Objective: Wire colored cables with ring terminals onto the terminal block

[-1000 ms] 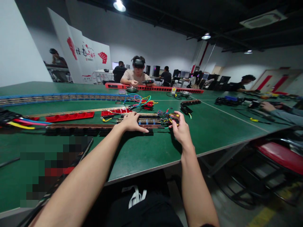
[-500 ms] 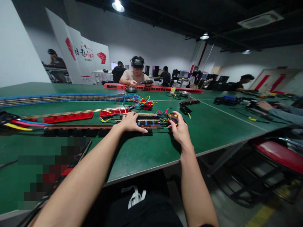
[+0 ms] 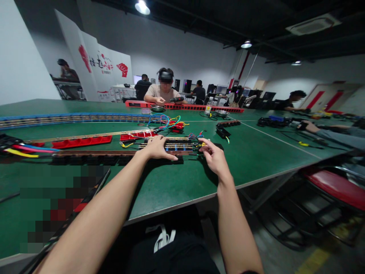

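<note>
Both hands work at a rail assembly point(image 3: 179, 147), which lies on a green table point(image 3: 176, 186) in front of the person. The left forearm point(image 3: 105, 201) slants in from the lower left; the left hand point(image 3: 155, 147) lies palm down across the assembly, thumb stretched rightward, well apart from the fingers. The right forearm point(image 3: 238, 220) rises more steeply; the right hand point(image 3: 215, 156) curls thumb and forefinger toward wires point(image 3: 197, 144) at the assembly's right end. Whether they pinch a wire cannot be told.
</note>
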`<state>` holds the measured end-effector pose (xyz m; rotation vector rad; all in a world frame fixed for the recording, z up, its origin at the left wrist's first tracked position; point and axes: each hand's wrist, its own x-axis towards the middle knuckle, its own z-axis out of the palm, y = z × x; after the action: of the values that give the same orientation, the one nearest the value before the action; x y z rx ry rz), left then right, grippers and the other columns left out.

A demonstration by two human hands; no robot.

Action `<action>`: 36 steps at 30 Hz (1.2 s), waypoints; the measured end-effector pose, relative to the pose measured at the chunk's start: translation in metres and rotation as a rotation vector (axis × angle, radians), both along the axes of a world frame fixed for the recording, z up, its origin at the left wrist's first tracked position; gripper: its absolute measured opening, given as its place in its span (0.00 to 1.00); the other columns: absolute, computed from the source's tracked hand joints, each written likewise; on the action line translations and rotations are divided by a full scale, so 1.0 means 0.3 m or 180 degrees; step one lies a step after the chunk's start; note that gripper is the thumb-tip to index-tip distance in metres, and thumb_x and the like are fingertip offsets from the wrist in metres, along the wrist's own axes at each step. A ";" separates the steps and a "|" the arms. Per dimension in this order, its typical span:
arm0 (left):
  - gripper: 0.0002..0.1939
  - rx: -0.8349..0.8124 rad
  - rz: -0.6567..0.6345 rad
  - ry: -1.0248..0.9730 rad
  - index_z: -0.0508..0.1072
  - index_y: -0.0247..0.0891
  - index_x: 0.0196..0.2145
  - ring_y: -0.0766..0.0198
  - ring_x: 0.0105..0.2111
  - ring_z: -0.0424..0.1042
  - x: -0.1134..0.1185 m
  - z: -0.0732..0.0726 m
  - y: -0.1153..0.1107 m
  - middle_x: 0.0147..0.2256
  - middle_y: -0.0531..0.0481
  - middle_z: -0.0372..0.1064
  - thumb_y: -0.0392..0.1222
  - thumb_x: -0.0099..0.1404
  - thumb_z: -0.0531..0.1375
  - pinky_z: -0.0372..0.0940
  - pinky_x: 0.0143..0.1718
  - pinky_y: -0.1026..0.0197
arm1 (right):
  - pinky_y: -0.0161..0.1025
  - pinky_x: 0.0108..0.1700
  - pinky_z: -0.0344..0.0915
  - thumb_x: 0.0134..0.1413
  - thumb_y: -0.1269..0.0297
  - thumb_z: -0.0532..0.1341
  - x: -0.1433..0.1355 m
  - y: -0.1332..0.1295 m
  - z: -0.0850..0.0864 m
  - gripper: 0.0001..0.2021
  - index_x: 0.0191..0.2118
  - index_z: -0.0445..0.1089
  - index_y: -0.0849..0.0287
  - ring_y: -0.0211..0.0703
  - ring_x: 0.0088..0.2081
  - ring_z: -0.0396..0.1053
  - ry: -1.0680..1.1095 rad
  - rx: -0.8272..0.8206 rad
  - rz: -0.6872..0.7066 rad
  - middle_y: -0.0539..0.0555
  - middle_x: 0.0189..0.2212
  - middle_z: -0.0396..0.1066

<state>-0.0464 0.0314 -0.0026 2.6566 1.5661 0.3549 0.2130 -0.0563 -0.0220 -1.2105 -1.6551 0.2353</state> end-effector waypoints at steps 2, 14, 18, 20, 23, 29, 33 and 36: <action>0.61 -0.0007 -0.0017 -0.0003 0.61 0.41 0.61 0.40 0.59 0.56 0.001 0.002 -0.002 0.58 0.37 0.58 0.83 0.37 0.56 0.54 0.58 0.43 | 0.36 0.42 0.66 0.55 0.73 0.53 -0.003 -0.004 0.002 0.22 0.55 0.70 0.57 0.38 0.33 0.71 -0.0155 0.0002 0.0044 0.52 0.32 0.74; 0.61 -0.0020 -0.0004 0.0008 0.59 0.40 0.63 0.40 0.60 0.55 0.002 0.000 0.001 0.60 0.38 0.56 0.82 0.38 0.57 0.52 0.60 0.42 | 0.44 0.46 0.60 0.40 0.88 0.52 -0.039 -0.029 0.013 0.33 0.49 0.76 0.51 0.46 0.40 0.64 -0.2094 -0.0023 -0.0242 0.56 0.41 0.70; 0.61 -0.0001 -0.0014 0.0012 0.59 0.40 0.62 0.40 0.59 0.56 0.002 0.002 0.000 0.59 0.37 0.57 0.81 0.38 0.57 0.52 0.60 0.43 | 0.43 0.46 0.61 0.41 0.87 0.52 -0.040 -0.026 0.004 0.33 0.49 0.75 0.50 0.46 0.39 0.63 -0.2092 0.0078 -0.0326 0.56 0.41 0.69; 0.61 0.0000 -0.0024 0.0009 0.59 0.39 0.62 0.39 0.59 0.56 0.002 0.003 -0.001 0.59 0.37 0.57 0.81 0.38 0.57 0.52 0.60 0.44 | 0.42 0.46 0.61 0.43 0.86 0.51 -0.042 -0.023 0.002 0.33 0.53 0.73 0.51 0.45 0.40 0.63 -0.2001 0.0135 -0.0331 0.56 0.40 0.68; 0.62 -0.0033 -0.0016 0.0009 0.59 0.40 0.63 0.38 0.60 0.55 0.003 0.003 -0.001 0.60 0.38 0.56 0.81 0.38 0.57 0.52 0.60 0.44 | 0.40 0.45 0.63 0.48 0.84 0.49 -0.044 -0.021 0.003 0.32 0.57 0.69 0.53 0.45 0.40 0.65 -0.1789 0.0082 -0.0322 0.56 0.38 0.67; 0.62 -0.0039 -0.0006 -0.0007 0.58 0.40 0.63 0.38 0.60 0.54 0.002 -0.001 0.001 0.60 0.37 0.56 0.82 0.39 0.56 0.50 0.60 0.41 | 0.40 0.46 0.64 0.60 0.73 0.51 -0.039 -0.026 0.017 0.22 0.57 0.69 0.54 0.44 0.39 0.69 -0.1171 0.0013 -0.0228 0.56 0.37 0.71; 0.62 -0.0038 -0.0017 0.0003 0.59 0.40 0.63 0.38 0.60 0.55 0.002 0.000 0.000 0.60 0.37 0.56 0.82 0.38 0.56 0.51 0.60 0.40 | 0.40 0.46 0.65 0.61 0.61 0.55 -0.043 -0.032 0.028 0.18 0.55 0.71 0.54 0.43 0.37 0.71 -0.0782 0.0019 -0.0227 0.54 0.35 0.74; 0.60 -0.0012 -0.0045 0.0005 0.60 0.41 0.62 0.38 0.59 0.55 0.002 0.004 -0.002 0.59 0.38 0.58 0.82 0.38 0.56 0.52 0.59 0.40 | 0.39 0.43 0.67 0.62 0.56 0.54 -0.045 -0.029 0.026 0.19 0.55 0.71 0.54 0.43 0.36 0.72 -0.0388 -0.0039 -0.0302 0.53 0.34 0.75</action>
<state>-0.0457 0.0307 -0.0013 2.6645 1.5461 0.3491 0.1996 -0.0650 -0.0142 -1.3314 -1.6975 0.1146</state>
